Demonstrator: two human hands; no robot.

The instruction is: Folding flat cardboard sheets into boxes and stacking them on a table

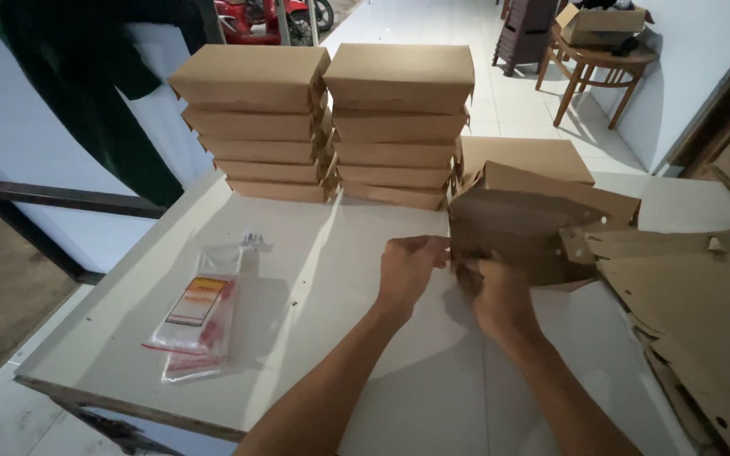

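We stand in a white-tiled room [500,101] with a round wooden side table [606,63] at two o'clock, over a white bench [314,287] carrying two stacks of closed brown boxes [323,127] at twelve o'clock. Flat cardboard blanks [703,321] lie at three o'clock. Our left hand [407,266] and right hand [496,295], at centre, close their fingers on a half-folded cardboard box [525,224]; a plastic packet [196,317] lies at nine o'clock.

Half-folded brown cardboard box [525,228] stands open on white table.
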